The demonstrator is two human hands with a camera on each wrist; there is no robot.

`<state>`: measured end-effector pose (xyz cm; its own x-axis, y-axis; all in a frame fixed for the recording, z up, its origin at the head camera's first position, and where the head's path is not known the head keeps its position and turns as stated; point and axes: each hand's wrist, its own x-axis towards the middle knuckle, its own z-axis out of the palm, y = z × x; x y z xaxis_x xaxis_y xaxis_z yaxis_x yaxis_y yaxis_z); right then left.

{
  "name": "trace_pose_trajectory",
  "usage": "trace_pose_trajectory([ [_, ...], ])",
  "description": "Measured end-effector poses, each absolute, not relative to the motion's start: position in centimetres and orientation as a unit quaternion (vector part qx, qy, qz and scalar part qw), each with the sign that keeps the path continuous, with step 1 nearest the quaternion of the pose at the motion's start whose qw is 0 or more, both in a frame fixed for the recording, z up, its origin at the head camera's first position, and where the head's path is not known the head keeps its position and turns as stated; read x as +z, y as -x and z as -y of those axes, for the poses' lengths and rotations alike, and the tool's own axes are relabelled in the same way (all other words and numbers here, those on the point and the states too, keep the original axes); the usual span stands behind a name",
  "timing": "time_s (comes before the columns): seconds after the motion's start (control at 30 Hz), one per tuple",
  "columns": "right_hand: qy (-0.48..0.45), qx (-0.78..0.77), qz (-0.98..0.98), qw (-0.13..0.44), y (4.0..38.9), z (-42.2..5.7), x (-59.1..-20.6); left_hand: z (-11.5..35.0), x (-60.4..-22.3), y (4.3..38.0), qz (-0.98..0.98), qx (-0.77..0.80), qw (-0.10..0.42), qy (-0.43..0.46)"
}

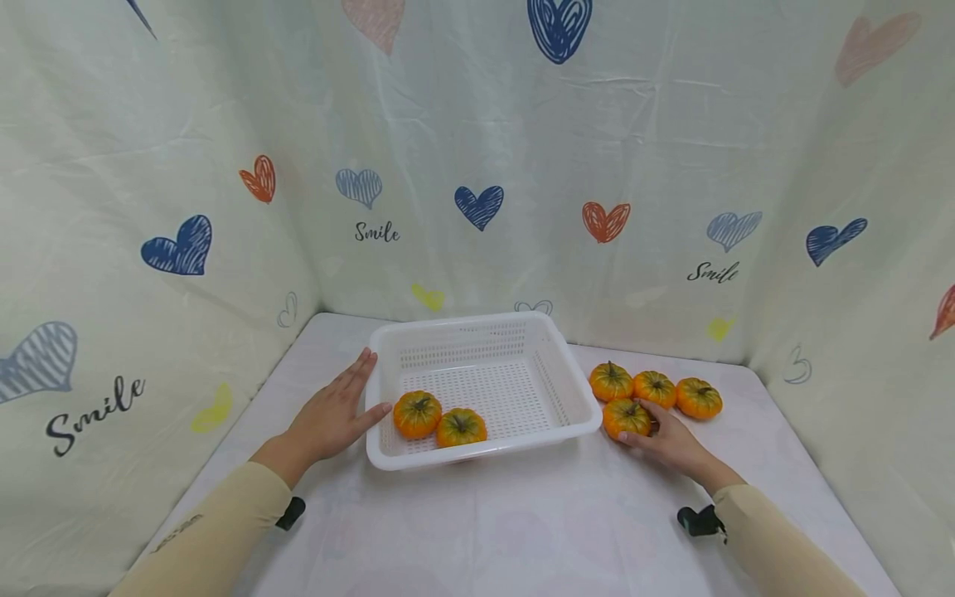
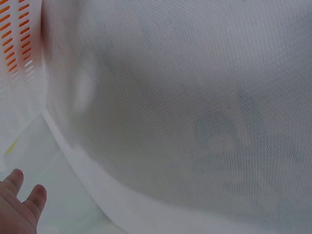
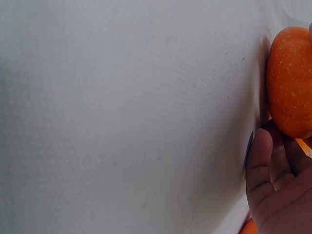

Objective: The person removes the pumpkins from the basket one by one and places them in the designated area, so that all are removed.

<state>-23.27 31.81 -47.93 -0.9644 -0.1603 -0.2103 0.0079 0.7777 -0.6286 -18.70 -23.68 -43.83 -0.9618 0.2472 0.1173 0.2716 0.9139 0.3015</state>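
A white perforated plastic basket [image 1: 555,398] sits mid-table, holding two small orange-and-green pumpkins, the left pumpkin [image 1: 417,414] and the right pumpkin [image 1: 460,428]. My left hand [image 1: 336,414] lies along the basket's left side, fingers straight at the rim. To the right of the basket, my right hand [image 1: 667,437] grips the nearest of several pumpkins, a ribbed orange pumpkin [image 1: 625,419], with thumb and fingers around it. That same pumpkin [image 3: 290,80] appears in the right wrist view, close to the white cloth, with curled fingers [image 3: 261,156] beneath it.
Behind the held pumpkin, three more stand in a row: a left one [image 1: 611,381], a middle one [image 1: 655,389] and a right one [image 1: 698,399]. A white cloth covers the table [image 1: 477,531]. Heart-printed curtains [image 1: 477,274] enclose the back and both sides.
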Motion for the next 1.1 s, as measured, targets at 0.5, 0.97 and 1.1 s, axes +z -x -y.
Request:
trace_pose_trajectory([
  [0.5, 0.053, -0.333, -0.935, 0.109, 22.5, -31.8, -47.0, 23.8, -44.0, 18.8, 0.977, -0.158, 0.04, 0.139],
  [0.97, 0.086, -0.311, -0.945, 0.052, 21.4, -32.7, -42.0, 23.6, -43.8, 18.7, 0.975, -0.166, 0.048, 0.142],
  [1.1, 0.111, -0.296, -0.948, 0.035, 21.6, -32.4, -39.6, 23.7, -43.9, 18.8, 0.974, -0.166, 0.051, 0.143],
])
